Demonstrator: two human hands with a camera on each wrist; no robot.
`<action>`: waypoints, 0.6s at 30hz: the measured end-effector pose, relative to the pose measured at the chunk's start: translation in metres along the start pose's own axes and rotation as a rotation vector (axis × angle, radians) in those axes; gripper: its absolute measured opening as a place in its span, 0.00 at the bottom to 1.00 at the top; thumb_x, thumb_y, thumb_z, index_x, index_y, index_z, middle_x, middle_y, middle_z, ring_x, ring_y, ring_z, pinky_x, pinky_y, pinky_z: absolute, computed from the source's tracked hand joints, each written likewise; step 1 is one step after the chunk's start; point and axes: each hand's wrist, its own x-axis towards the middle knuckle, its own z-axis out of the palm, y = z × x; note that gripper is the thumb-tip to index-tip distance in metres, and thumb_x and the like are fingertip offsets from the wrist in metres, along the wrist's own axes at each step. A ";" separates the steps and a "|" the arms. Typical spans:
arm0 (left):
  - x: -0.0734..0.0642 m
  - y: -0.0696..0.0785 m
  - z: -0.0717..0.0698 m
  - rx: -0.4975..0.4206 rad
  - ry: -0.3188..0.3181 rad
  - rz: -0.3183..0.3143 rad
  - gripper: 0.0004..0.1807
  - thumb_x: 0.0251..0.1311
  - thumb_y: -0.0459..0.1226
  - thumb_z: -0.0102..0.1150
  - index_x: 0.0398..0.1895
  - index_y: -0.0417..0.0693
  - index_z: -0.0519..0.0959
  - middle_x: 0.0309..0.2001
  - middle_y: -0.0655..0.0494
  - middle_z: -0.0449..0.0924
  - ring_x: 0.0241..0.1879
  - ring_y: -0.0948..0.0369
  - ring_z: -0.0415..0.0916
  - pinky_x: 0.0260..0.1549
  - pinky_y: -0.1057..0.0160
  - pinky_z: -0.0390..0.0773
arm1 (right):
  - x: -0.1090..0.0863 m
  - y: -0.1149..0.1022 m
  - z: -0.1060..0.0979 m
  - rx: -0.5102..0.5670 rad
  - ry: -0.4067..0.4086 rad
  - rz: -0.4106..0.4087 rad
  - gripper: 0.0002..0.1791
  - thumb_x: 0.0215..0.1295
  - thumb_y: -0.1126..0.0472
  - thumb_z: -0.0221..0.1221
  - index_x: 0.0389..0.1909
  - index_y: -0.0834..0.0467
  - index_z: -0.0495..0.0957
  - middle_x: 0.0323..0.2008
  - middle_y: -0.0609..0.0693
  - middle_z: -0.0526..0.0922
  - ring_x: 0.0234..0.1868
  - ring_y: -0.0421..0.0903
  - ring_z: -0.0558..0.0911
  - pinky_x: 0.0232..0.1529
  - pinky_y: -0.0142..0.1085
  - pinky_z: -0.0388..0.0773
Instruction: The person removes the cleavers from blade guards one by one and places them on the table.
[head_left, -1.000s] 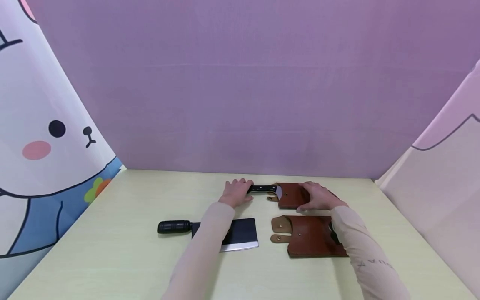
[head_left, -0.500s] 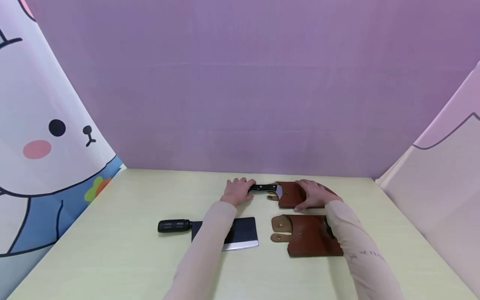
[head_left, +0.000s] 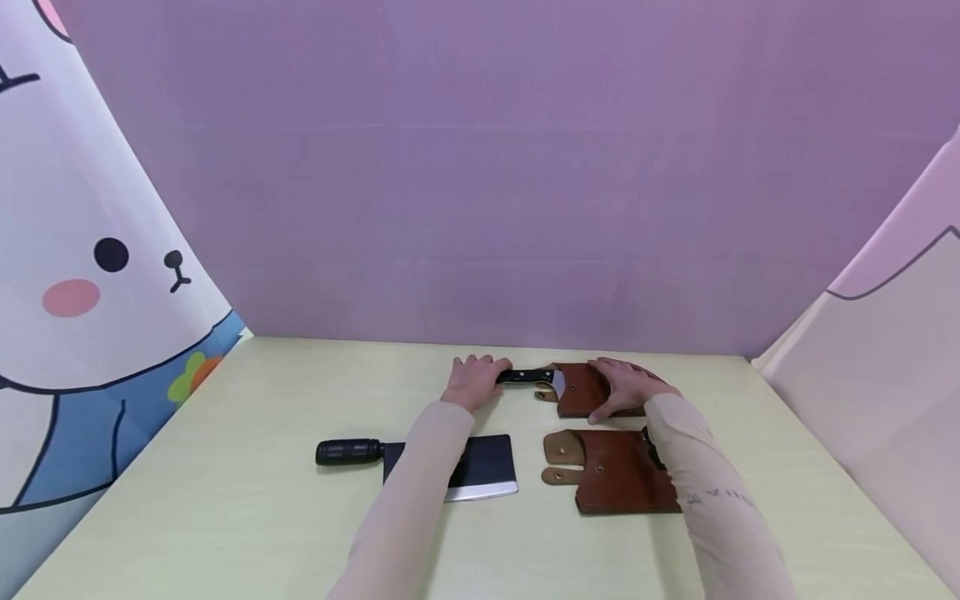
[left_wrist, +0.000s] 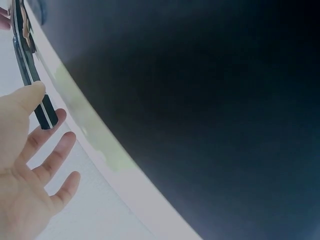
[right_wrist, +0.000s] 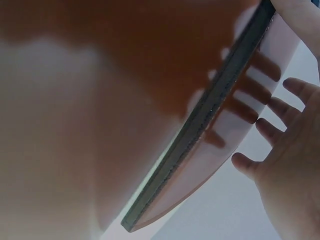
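Note:
At the back of the table, a black-handled knife lies with its blade mostly inside a brown leather sheath. My left hand pinches the end of the handle between thumb and index finger, the other fingers spread in the left wrist view. Over the sheath lies my right hand, its fingers outstretched toward the far edge and its thumb at the near edge. In the right wrist view those fingers are spread at the glossy leather; whether they all touch it I cannot tell.
A cleaver with a black handle lies nearer, partly under my left sleeve. To its right is a second brown leather sheath with two unfastened straps, partly behind my right forearm. A purple backdrop stands behind the table.
My right hand has shifted a little left along the sheath. My left hand has moved slightly right on the handle. The sheathed knife, the cleaver and the second sheath stay put.

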 end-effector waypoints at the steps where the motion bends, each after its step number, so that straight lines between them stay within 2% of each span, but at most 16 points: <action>1: 0.000 0.000 0.000 0.002 0.000 -0.002 0.21 0.62 0.45 0.53 0.59 0.66 0.68 0.53 0.56 0.75 0.51 0.50 0.72 0.53 0.44 0.65 | 0.001 0.000 0.000 -0.003 -0.004 0.000 0.61 0.37 0.38 0.69 0.69 0.61 0.49 0.67 0.65 0.55 0.66 0.65 0.54 0.59 0.61 0.56; 10: -0.001 0.001 -0.002 -0.010 -0.007 -0.007 0.21 0.61 0.45 0.53 0.59 0.67 0.68 0.53 0.56 0.75 0.52 0.49 0.71 0.54 0.43 0.64 | 0.004 -0.003 -0.005 0.025 -0.052 0.013 0.62 0.38 0.40 0.70 0.70 0.59 0.47 0.68 0.64 0.52 0.67 0.65 0.52 0.60 0.62 0.54; 18: -0.001 0.001 -0.002 -0.010 -0.018 -0.010 0.22 0.61 0.45 0.53 0.59 0.67 0.68 0.54 0.56 0.75 0.53 0.49 0.70 0.55 0.43 0.63 | 0.005 -0.004 -0.005 0.026 -0.044 0.000 0.60 0.36 0.40 0.71 0.70 0.53 0.50 0.67 0.62 0.54 0.65 0.64 0.58 0.56 0.62 0.60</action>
